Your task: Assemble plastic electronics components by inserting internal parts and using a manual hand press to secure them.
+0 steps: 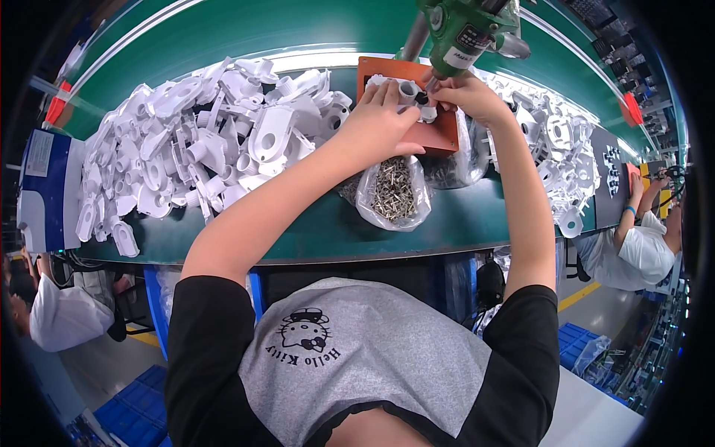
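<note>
My left hand (pixel 378 125) lies over a white plastic part (pixel 407 90) with a round tube, its fingers curled on the part and the thumb stretched toward me. This part rests on an orange plate (pixel 441 138) below a green bench machine (pixel 451 36). Beside it, my right hand (pixel 474 98) has its thumb and fingers pinched together close under the machine's tip. Whatever those fingertips hold is too small to make out. A small black piece (pixel 421 97) shows between the two hands. In front of the plate sits an open clear bag of metal screws or pins (pixel 393 195).
A big heap of white plastic parts (pixel 186 149) covers the bench (pixel 320 242) on the left. More white parts (pixel 555 141) lie on the right. Another clear bag (pixel 468 164) stands by the plate. A blue-and-white box (pixel 52 190) closes the left end. Other people sit at both sides.
</note>
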{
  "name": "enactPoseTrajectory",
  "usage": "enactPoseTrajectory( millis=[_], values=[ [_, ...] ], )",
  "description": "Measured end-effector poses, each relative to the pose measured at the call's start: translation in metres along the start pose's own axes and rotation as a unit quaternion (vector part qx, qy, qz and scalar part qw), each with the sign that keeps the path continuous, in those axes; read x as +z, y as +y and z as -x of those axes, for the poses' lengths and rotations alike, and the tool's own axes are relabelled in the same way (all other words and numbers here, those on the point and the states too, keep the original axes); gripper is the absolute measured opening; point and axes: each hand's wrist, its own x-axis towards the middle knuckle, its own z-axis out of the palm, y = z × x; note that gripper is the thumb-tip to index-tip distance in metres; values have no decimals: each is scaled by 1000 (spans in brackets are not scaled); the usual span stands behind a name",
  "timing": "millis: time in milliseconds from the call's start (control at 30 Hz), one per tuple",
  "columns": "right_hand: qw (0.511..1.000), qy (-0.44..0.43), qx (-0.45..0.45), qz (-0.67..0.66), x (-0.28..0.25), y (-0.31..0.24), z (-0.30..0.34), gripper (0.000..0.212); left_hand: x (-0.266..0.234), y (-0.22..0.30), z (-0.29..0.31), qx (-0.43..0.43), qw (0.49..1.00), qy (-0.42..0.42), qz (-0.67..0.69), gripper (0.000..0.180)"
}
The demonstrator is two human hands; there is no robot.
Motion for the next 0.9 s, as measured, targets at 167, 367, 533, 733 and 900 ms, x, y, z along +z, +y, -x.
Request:
enactPoseTrajectory(
  millis=[167, 367, 533, 733, 900],
  values=[
    [998, -18, 25, 49, -4, -2, -2, 25, 1, 1, -1, -3, 1000, -9, -7, 57],
    [998, 0, 13, 63, -2, -3, -4, 27, 0, 0, 0, -6, 1000, -4, 2, 57],
    [997, -15, 33, 61, -6, -6, -5, 27, -1, 1, 0, -3, 1000, -7, 7, 56],
    [997, -17, 34, 73, -3, -5, -8, 27, 0, 1, 0, -10, 1000, -8, 4, 55],
    [990, -30, 56, 127, -9, -5, -12, 28, 1, 1, -1, -11, 1000, -5, 4, 55]
  ],
)
